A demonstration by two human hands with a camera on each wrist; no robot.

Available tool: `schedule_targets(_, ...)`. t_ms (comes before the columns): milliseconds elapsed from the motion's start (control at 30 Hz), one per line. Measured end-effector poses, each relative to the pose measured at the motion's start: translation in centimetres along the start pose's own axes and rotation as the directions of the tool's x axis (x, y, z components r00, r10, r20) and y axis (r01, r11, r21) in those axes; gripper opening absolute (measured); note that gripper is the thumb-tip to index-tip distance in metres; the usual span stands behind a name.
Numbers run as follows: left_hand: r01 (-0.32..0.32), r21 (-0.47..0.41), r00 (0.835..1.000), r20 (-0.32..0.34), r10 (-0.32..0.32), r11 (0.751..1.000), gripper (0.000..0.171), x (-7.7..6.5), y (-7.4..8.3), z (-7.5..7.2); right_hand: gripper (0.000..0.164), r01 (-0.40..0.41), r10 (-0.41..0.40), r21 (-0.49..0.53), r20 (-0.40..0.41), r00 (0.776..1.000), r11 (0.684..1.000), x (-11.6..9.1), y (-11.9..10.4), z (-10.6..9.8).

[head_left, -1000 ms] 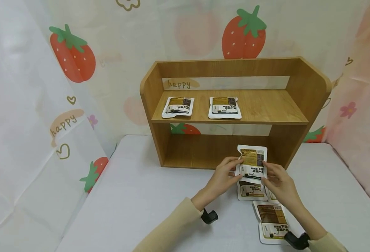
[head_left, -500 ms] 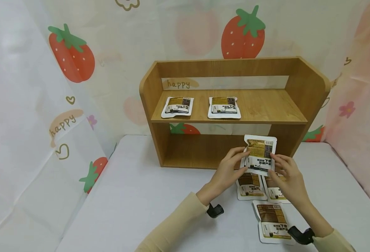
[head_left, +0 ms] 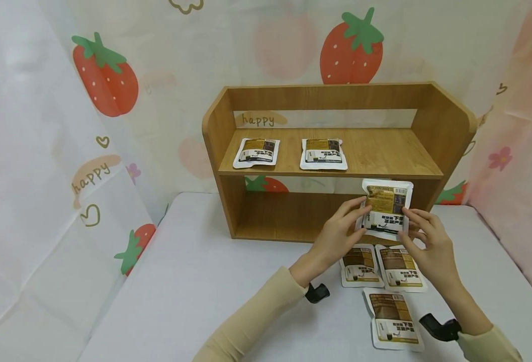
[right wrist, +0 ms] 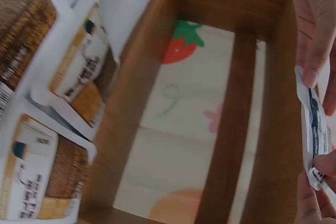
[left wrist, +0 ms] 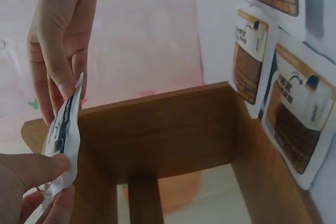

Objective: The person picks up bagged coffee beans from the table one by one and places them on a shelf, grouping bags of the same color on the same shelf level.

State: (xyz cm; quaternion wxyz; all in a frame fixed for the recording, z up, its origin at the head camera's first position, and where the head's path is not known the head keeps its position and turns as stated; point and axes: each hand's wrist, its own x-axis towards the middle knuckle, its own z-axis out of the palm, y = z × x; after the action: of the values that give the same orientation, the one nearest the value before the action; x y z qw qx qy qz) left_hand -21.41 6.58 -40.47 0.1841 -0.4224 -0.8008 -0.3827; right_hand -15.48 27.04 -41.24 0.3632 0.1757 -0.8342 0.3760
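Observation:
Both hands pinch one flat pouch (head_left: 387,207), white-edged with a gold and brown panel and dark lettering, by its opposite side edges. My left hand (head_left: 338,229) has the left edge, thumb on the front face; my right hand (head_left: 432,241) has the right edge. The pouch is tilted up in front of the right part of the wooden shelf (head_left: 331,176), just below its upper board. Edge-on, the pouch (left wrist: 67,135) looks thin in the left wrist view. Two similar pouches lie on the upper board: one at the left (head_left: 257,152), another near the middle (head_left: 323,154).
Below the hands, three brown-panelled pouches lie on the white table: a left one (head_left: 361,265), a right one (head_left: 401,269) and a nearer one (head_left: 394,322). The shelf's side panel (head_left: 449,136) rises at the right. A strawberry-printed cloth (head_left: 284,45) hangs behind.
Both hands have raised the pouch and carried it right, from over the table pouches toward the upper board's front edge. The right-hand table pouch is now more exposed.

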Motion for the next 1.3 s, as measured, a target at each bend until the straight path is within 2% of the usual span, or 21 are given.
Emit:
schedule_targets(200,-0.059,0.039,0.998,-0.032,0.060,0.998,0.047,1.4,0.5,-0.6,0.060,-0.001,0.001,-0.009,-0.032,0.999,1.000,1.5,-0.5,-0.9)
schedule_targets(500,-0.065,0.062,0.998,-0.005,0.065,0.996,0.049,3.3,1.1,-1.4,0.053,-0.005,0.007,0.023,-0.080,0.997,1.000,3.3,-0.3,-1.7)
schedule_targets(733,-0.071,0.107,0.997,0.013,0.070,0.992,0.049,4.9,1.2,-1.7,0.046,0.020,-0.024,-0.062,-0.070,0.997,0.998,4.8,-1.1,-2.5)
schedule_targets(933,-0.100,0.204,0.995,0.008,0.100,0.974,0.046,6.3,1.1,-2.2,0.051,0.055,-0.058,-0.127,-0.023,0.998,0.990,6.0,-0.8,-2.8)
schedule_targets(1100,-0.078,0.256,0.997,0.015,0.077,0.963,0.043,7.4,1.0,-2.5,0.054,0.074,-0.076,-0.122,-0.011,0.997,0.990,6.8,-0.4,-2.6)
schedule_targets(1300,-0.041,0.291,0.999,0.028,0.034,0.956,0.041,8.6,0.9,-2.5,0.048,0.041,-0.043,-0.165,-0.009,0.999,0.985,7.9,-0.2,-2.4)
